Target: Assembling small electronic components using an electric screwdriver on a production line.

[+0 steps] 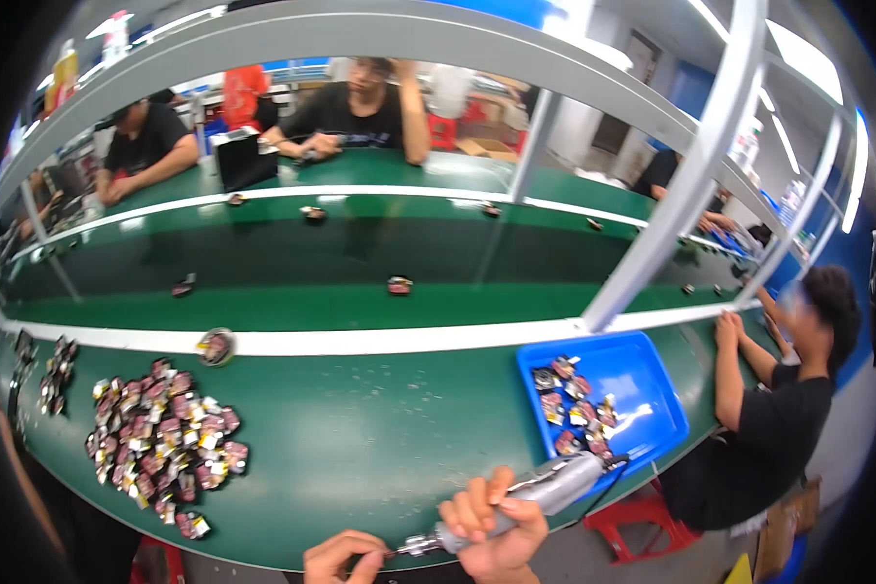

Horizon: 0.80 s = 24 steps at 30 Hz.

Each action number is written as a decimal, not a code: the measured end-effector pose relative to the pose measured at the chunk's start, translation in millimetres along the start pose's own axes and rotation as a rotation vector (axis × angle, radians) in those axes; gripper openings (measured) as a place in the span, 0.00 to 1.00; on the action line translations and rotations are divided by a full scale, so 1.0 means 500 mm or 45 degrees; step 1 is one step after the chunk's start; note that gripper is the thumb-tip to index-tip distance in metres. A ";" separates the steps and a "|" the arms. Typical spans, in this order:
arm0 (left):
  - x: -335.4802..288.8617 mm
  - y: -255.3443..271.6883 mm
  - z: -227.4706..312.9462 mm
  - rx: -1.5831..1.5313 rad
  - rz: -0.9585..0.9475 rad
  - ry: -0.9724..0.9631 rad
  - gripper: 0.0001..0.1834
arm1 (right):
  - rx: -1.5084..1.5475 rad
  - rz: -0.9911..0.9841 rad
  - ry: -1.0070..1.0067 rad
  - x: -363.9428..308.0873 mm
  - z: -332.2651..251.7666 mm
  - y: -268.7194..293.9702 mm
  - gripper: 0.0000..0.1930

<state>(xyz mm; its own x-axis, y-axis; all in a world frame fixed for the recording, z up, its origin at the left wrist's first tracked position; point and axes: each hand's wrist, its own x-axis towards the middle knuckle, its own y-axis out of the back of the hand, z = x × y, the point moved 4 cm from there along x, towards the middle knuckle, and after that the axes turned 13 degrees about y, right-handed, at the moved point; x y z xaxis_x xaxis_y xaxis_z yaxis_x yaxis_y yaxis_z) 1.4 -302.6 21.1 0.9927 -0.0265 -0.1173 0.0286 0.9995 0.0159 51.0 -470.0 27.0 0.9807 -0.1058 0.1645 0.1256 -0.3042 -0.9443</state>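
Observation:
At the table's near edge, my right hand point(494, 530) is wrapped round a grey electric screwdriver point(560, 485), which lies slanted with its tip toward my left. A dark cord runs from its back end. My left hand point(344, 559) is closed in a pinch at the tip of the screwdriver's bit point(404, 551). What those fingers hold, if anything, is too small to make out. Beyond the screwdriver sits a blue tray point(649, 409) with several small dark, pink and white parts point(579, 413). To the left, a large pile of similar parts point(161, 438) lies on the green table.
A round container of parts point(216, 346) stands by the white rail point(409, 338). Past the rail, single parts point(399, 284) lie on a belt. A grey metal post point(672, 175) rises behind the tray. A person point(774, 419) sits at the right; others sit across.

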 end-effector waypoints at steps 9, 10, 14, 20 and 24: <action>-0.010 0.004 -0.015 -0.224 -0.019 0.024 0.04 | -0.098 0.067 0.074 0.003 0.002 -0.021 0.05; -0.012 0.008 -0.011 -0.224 -0.014 0.037 0.04 | -0.096 0.064 0.072 0.003 0.005 -0.020 0.06; -0.009 -0.004 -0.043 -0.210 -0.082 0.163 0.06 | -0.104 0.040 0.087 0.001 -0.004 -0.025 0.05; -0.015 -0.004 -0.035 0.152 0.018 -0.022 0.04 | -0.127 0.061 0.137 -0.006 -0.007 -0.025 0.02; -0.033 -0.006 -0.010 0.540 0.252 -0.470 0.04 | -0.117 0.081 0.131 -0.006 -0.001 -0.021 0.02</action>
<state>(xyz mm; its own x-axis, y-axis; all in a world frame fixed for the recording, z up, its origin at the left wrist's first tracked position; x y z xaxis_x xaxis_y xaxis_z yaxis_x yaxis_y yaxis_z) -15.6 -305.2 18.1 0.9567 0.0785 0.2801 -0.1924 0.8930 0.4067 46.7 -467.1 36.6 0.9650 -0.2230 0.1381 0.0448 -0.3788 -0.9244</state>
